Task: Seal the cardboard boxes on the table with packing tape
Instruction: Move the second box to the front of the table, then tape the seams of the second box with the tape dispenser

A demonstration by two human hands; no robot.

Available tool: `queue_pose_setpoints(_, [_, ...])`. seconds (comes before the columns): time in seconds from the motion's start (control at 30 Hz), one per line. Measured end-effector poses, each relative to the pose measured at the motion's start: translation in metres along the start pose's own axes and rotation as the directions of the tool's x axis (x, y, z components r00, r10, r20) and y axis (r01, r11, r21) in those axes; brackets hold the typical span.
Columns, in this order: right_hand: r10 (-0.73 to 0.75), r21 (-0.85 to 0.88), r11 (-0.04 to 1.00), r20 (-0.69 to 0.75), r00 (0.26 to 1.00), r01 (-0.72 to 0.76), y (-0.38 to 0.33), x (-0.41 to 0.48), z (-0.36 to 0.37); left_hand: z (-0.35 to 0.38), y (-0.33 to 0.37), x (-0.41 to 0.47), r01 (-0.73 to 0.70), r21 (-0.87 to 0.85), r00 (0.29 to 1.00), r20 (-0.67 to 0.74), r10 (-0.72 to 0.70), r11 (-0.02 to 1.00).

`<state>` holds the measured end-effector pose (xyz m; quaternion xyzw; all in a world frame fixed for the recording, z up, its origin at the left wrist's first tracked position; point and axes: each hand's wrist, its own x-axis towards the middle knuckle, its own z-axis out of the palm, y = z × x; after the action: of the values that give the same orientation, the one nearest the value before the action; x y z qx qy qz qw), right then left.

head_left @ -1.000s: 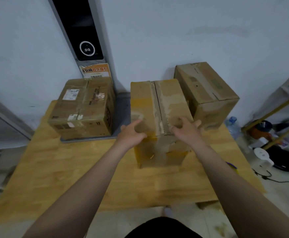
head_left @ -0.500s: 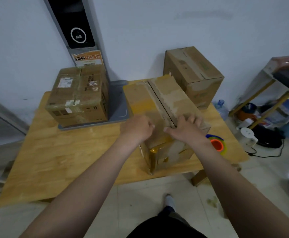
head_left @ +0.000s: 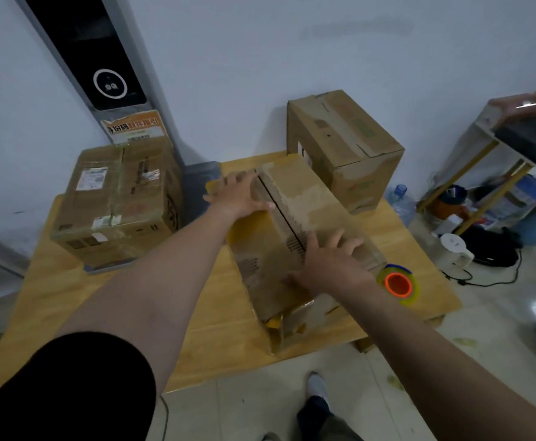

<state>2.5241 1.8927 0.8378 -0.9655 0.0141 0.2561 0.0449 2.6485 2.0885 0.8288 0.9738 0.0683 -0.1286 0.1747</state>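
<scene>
Flap-closing step. Left hand [head_left: 239,197] and right hand [head_left: 330,265] press middle box [head_left: 311,202] flaps flat, fingers spread, neither grip closed. Next, likely: fetch tape roll [head_left: 398,284] beside it.

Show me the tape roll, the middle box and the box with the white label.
tape roll [head_left: 398,285]: head view, orange core.
middle box [head_left: 311,205]: head view, right top flap.
labelled box [head_left: 133,198]: head view, top face.

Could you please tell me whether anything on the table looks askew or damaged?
The middle box sits skewed to the table, its near corner at the front edge. Its top seam is untaped, the cardboard beside it torn in patches, and a near side flap gapes.
</scene>
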Motion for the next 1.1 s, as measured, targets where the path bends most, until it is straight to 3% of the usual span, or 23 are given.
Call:
queue_pose_setpoints(0.17, [0.009, -0.070, 0.998, 0.034, 0.999, -0.006, -0.006, 0.008, 0.001, -0.009, -0.005, 0.013, 0.034, 0.053, 0.996, 0.084, -0.038, 0.998])
queue_pose_setpoints(0.33, [-0.042, 0.021, 0.999, 0.018, 0.999, 0.042, -0.001, 0.000, 0.002, -0.008, -0.016, -0.006, 0.103, 0.072, 0.990, 0.092, -0.110, 0.992])
queue_pose_setpoints(0.53, [-0.178, 0.208, 0.958, -0.101, 0.979, 0.196, 0.014, -0.009, 0.002, -0.003, -0.046, -0.067, 0.319, 0.093, 0.945, 0.044, -0.324, 0.943])
queue_pose_setpoints(0.7, [-0.165, 0.157, 0.964, -0.273, 0.948, 0.213, -0.004, -0.021, 0.003, 0.007, -0.066, -0.135, 0.495, 0.252, 0.865, -0.047, -0.500, 0.831])
queue_pose_setpoints(0.87, [-0.187, -0.018, 0.982, 0.081, 0.979, 0.189, -0.034, -0.061, 0.029, 0.019, -0.073, -0.184, 0.551, 0.273, 0.827, -0.053, -0.559, 0.789])
queue_pose_setpoints(1.1, [-0.194, -0.035, 0.981, -0.031, 0.981, 0.192, -0.021, -0.060, 0.030, 0.025, -0.076, -0.207, 0.487, 0.187, 0.871, -0.036, -0.490, 0.853])
